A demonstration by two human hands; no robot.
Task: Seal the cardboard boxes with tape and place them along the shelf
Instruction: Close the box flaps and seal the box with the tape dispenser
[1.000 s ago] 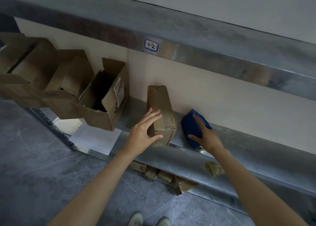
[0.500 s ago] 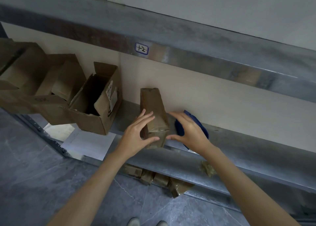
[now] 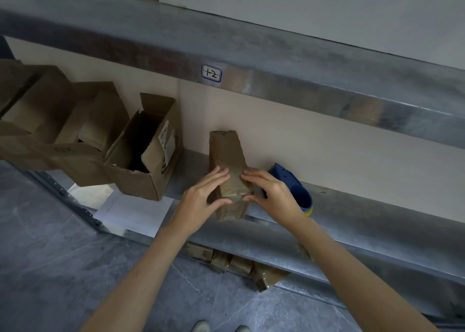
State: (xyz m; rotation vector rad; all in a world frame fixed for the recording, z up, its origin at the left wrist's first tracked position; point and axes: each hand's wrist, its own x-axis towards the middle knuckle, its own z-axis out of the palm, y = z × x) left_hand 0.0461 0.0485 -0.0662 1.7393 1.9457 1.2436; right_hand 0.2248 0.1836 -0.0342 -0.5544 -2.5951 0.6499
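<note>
cardboard box (image 3: pixel 227 170), narrow and glossy with brown tape over its seams, lies on the metal shelf (image 3: pixel 352 233) with its long side running toward the back wall and its near end sticking a little past the shelf's front lip. the left hand (image 3: pixel 201 198) grips its left side, fingers laid over the top and thumb pressed on the near face. the right hand (image 3: pixel 274 196) mirrors it on the right side, fingertips on the top edge and thumb at the front corner. with 2 hands clamping the near end like this, the box can be steered or squared up without tipping, and the fingers sit right where a tape band crosses, so they may be pressing it flat; which of the 2 i cannot tell.

a blue tape dispenser (image 3: pixel 297 193) rests on the shelf just to the right of the box, partly behind the right hand, set down within reach. to the left an open box (image 3: pixel 151 160) stands with flaps up, unsealed, and more open boxes (image 3: pixel 37 120) crowd beyond it. taping here looks done; what seems left is setting this box in line along the shelf.
</note>
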